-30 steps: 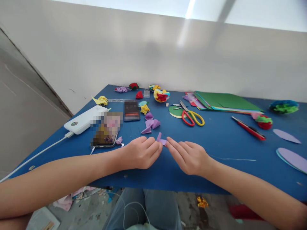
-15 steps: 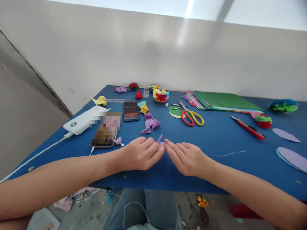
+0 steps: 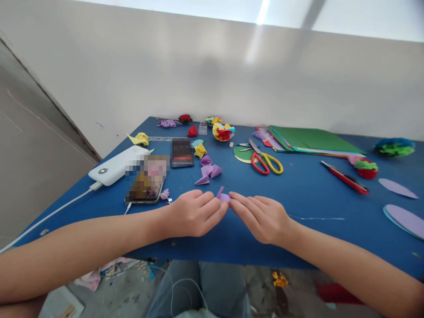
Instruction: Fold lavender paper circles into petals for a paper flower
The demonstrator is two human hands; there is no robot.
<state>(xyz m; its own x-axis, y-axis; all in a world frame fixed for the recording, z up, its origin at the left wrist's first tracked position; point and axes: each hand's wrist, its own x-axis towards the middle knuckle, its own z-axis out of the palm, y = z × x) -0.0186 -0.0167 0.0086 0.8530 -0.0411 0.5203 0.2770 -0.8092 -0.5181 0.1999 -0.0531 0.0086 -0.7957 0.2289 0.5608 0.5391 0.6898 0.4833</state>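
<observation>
My left hand (image 3: pixel 194 213) and my right hand (image 3: pixel 260 217) meet over the blue table (image 3: pixel 298 194), near its front edge. Both pinch a small folded piece of purple paper (image 3: pixel 222 195) between their fingertips. The fingers of both hands are closed round it, and most of the piece is hidden by them. Several folded purple pieces (image 3: pixel 208 170) lie on the table just beyond my hands.
A phone (image 3: pixel 145 181) and a white power bank (image 3: pixel 115 165) with its cable lie at the left. Red-and-yellow scissors (image 3: pixel 265 160), a red cutter (image 3: pixel 344 177), coloured paper sheets (image 3: pixel 308 140), paper flowers (image 3: pixel 223 131) and purple cut-outs (image 3: pixel 402 216) lie further back and right.
My fingers have shifted slightly on the purple piece, pressing it closer together. My arms have stayed in place.
</observation>
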